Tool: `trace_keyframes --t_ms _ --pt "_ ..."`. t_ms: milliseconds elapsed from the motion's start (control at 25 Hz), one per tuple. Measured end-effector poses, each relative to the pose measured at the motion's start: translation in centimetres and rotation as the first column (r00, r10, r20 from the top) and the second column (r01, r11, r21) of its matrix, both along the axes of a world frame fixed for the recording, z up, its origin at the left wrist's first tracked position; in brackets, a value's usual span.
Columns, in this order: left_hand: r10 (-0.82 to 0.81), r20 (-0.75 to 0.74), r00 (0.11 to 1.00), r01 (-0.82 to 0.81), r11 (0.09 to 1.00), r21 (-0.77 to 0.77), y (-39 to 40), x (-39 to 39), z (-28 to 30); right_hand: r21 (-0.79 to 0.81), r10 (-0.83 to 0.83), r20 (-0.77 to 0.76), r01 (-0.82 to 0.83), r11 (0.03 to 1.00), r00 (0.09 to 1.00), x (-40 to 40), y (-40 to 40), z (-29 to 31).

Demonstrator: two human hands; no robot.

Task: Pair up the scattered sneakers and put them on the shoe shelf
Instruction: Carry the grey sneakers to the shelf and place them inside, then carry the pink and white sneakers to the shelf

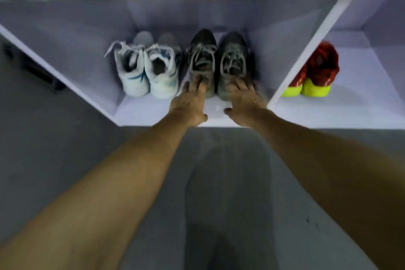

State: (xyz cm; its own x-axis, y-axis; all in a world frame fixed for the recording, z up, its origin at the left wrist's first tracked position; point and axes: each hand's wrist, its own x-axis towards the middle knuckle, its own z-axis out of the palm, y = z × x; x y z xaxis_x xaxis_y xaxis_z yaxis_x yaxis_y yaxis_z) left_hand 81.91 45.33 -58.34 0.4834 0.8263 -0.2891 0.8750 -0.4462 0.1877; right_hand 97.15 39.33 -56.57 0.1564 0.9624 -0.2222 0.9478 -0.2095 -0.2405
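Observation:
A white shoe shelf fills the upper half of the head view. In its middle compartment a pair of white sneakers with blue marks stands on the left, heels toward me. Right beside it stands a dark grey pair with grey laces: the left one and the right one. My left hand rests its fingers on the heel of the left grey sneaker. My right hand lies over the heel of the right one. Whether the fingers clasp the heels or just touch them is blurred.
A red pair with yellow-green soles sits in the compartment to the right, behind a white divider. A dark object lies on the grey floor to the left of the shelf. My shadow falls on the floor below.

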Motion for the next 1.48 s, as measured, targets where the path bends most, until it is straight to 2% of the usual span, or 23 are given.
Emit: trace_keyframes --t_ms 200,320,520,680,840,920,1080,1240,1480 --pt "-0.098 -0.168 0.981 0.042 0.950 -0.309 -11.1 -2.9 7.6 -0.295 0.035 -0.043 -0.046 0.954 0.998 -3.0 -10.2 7.7" --pt "-0.149 -0.256 0.955 0.022 0.898 -0.439 -17.4 -4.9 13.6 -0.481 0.042 -0.089 -0.079 0.873 0.995 -4.4 -16.0 14.4" --pt "-0.126 -0.237 0.963 -0.059 0.761 -0.646 -24.8 -7.5 27.3 -0.666 -0.022 -0.252 -0.157 0.729 0.968 -6.0 -23.6 29.1" --pt "-0.083 -0.224 0.971 -0.096 0.722 -0.686 -28.7 -8.7 37.9 -0.713 -0.079 -0.315 -0.181 0.677 0.946 -6.7 -28.1 39.4" --pt "-0.037 -0.225 0.974 -0.125 0.736 -0.665 -30.9 -10.0 47.2 -0.690 -0.093 -0.329 -0.172 0.703 0.940 -6.7 -30.3 48.4" --pt "0.023 -0.216 0.976 -0.158 0.756 -0.635 -31.6 -10.8 50.6 -0.664 -0.039 -0.316 -0.191 0.723 0.948 -6.5 -30.8 51.7" --pt "0.180 -0.178 0.968 -0.252 0.748 -0.614 -33.3 -12.7 54.7 -0.628 0.053 -0.278 -0.223 0.745 0.959 -6.2 -31.8 55.2" --pt "0.242 -0.204 0.949 -0.316 0.727 -0.609 -34.8 -13.5 56.7 -0.600 0.102 -0.275 -0.254 0.758 0.956 -5.6 -32.5 56.1" --pt "0.492 -0.207 0.846 -0.489 0.561 -0.668 -38.9 -14.8 57.2 -0.594 0.268 -0.296 -0.396 0.700 0.917 -5.9 -31.6 56.9"
